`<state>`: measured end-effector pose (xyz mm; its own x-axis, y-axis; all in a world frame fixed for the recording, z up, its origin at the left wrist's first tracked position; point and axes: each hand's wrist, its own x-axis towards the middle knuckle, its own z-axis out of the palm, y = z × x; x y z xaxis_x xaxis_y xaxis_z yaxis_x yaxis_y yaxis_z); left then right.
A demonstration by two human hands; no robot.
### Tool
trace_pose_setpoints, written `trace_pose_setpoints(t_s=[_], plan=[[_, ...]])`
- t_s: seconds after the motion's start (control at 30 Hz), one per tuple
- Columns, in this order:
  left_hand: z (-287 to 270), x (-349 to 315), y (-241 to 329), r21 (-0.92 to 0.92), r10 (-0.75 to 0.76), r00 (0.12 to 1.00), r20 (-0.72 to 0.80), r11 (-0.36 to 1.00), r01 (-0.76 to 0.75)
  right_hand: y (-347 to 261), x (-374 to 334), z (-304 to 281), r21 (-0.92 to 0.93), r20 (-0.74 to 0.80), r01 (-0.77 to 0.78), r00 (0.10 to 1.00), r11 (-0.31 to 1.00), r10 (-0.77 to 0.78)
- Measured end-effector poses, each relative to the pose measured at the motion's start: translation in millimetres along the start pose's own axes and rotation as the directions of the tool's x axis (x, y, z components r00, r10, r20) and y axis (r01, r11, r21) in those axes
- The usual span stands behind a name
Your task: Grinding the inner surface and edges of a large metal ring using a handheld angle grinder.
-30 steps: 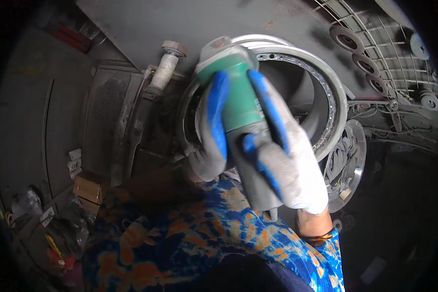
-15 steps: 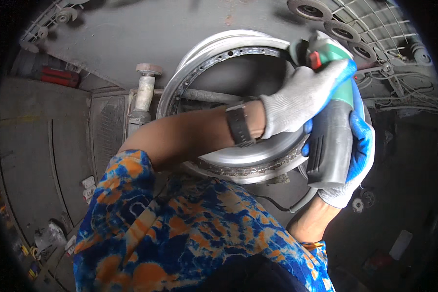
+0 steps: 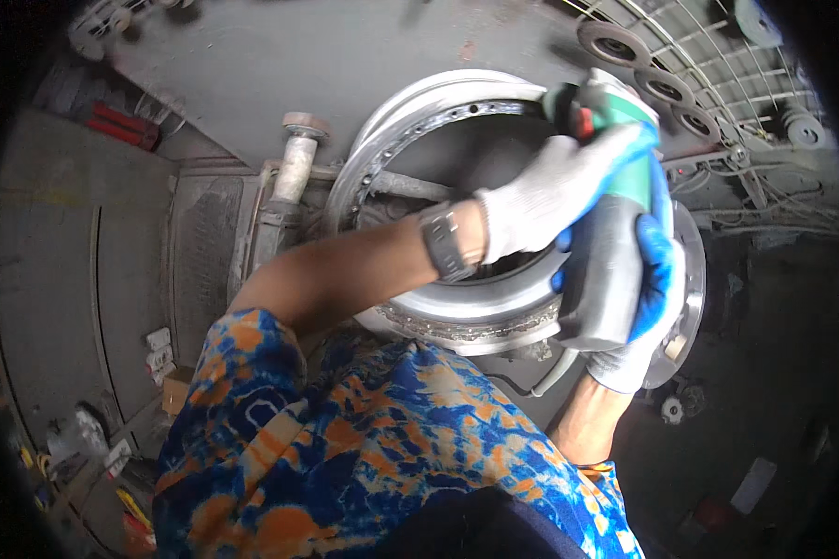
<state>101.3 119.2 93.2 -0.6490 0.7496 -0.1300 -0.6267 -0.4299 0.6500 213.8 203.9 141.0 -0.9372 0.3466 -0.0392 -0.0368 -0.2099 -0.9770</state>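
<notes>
Both hands wear white knit gloves with blue coating. My left hand (image 3: pixel 555 191) is closed round the green front part of an angle grinder (image 3: pixel 611 261), near its head. Lower down, my right hand (image 3: pixel 657 289) grips the grey body of the same tool. The grinder's head and disc sit at the upper right rim of a silver wheel rim (image 3: pixel 475 303); whether the disc touches the metal I cannot tell. A row of holes runs along the wheel's upper inner edge. Its lower band looks rough and brownish. My left forearm crosses over the wheel, hiding part of it.
A pipe-like metal post (image 3: pixel 295 168) with a round cap stands left of the wheel. Several grinding discs (image 3: pixel 613 44) hang by a wire rack at the upper right. A round metal disc (image 3: pixel 685 298) is behind my right hand. The grinder's cord (image 3: pixel 555 373) runs below it.
The grinder and both hands have shifted a little left relative to the wheel. More of the round metal disc behind my right hand shows. Both hands keep their grip.
</notes>
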Motion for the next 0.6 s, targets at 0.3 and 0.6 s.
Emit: trace_pose_setpoints(t_s=[0.3, 0.6], plan=[[-98.9, -136.3, -95.1, 0.331, 0.717, 0.603, -0.349, 0.696, -0.637, 32.1, -11.9, 53.4, -0.548, 0.631, 0.213, 0.740, 0.809, 0.233], [-105.3, -111.5, -110.4, 0.373, 0.791, 0.566, -0.233, 0.610, -0.699, 24.7, -10.3, 48.7, -0.563, 0.551, 0.141, 0.799, 0.814, 0.242]])
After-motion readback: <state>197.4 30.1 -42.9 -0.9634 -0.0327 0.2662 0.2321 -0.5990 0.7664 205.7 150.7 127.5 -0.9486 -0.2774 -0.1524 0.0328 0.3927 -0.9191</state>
